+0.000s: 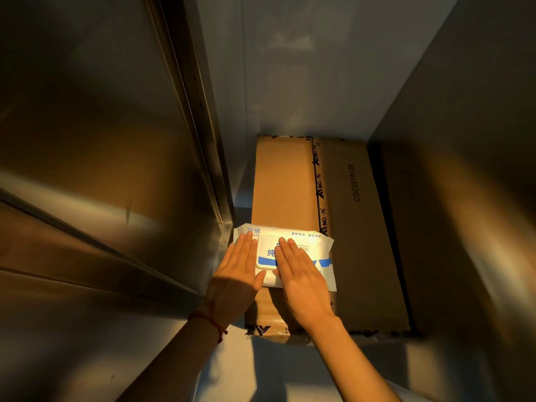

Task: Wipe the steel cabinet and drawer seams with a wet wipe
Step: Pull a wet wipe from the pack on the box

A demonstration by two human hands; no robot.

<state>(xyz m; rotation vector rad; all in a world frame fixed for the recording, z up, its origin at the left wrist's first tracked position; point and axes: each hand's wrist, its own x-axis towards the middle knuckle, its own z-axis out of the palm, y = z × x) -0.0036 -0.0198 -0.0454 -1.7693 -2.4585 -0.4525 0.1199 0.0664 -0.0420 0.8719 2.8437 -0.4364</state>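
Here, straight fingers (285,250) flat on wipe pack (314,242).

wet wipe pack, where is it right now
In the head view the wet wipe pack lies low in the centre on the near end of the cardboard box, beside the steel cabinet on the left, with the left hand and right hand flat on it.

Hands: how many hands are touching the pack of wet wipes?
2. The left hand lies flat on the left end of the wet wipes pack; the right hand lies flat over its lid and right half.
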